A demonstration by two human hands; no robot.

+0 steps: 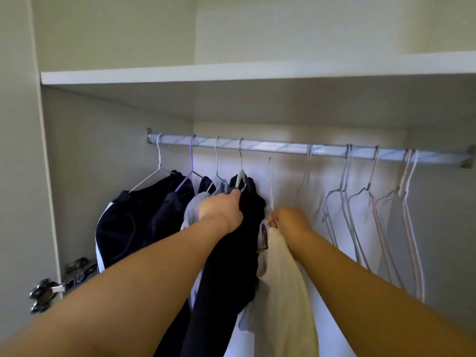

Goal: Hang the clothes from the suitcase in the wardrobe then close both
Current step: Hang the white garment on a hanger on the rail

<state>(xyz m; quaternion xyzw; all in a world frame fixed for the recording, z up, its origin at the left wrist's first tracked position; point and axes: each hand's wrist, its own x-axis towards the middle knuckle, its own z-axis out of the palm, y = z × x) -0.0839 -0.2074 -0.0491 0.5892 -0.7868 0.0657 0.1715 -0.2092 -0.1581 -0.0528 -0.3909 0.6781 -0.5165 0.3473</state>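
Inside the open wardrobe a metal rail runs left to right. Several dark garments hang at its left end on wire hangers. My left hand pinches the shoulder of a dark garment's hanger, which is hooked on the rail. My right hand grips the neck of a white hanger carrying a cream garment. That hanger's hook is just below the rail, not on it. The suitcase is out of view.
Several empty wire hangers hang along the right half of the rail. A white shelf sits above it. The wardrobe's left wall carries a metal door hinge low down.
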